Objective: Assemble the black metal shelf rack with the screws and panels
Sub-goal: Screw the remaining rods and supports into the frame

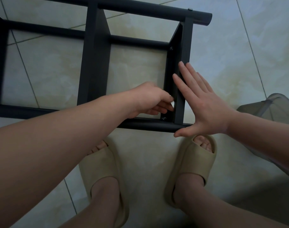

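The black metal shelf rack point(97, 51) lies on its side on the tiled floor, its round tubes running left to right. An end panel point(185, 46) stands between the tubes at the right. My right hand point(201, 102) presses flat against that panel's outer face, fingers straight. My left hand point(150, 101) reaches inside the frame and pinches a small white piece point(173, 104) against the panel's inner face. A screw point(163, 118) sits at the panel's lower corner, another screw point(171, 48) at its upper corner.
My feet in beige slippers point(106, 175) stand right below the near tube. A grey translucent bag or bin point(270, 106) sits on the floor at the right. Pale tiles point(239, 55) surround the rack.
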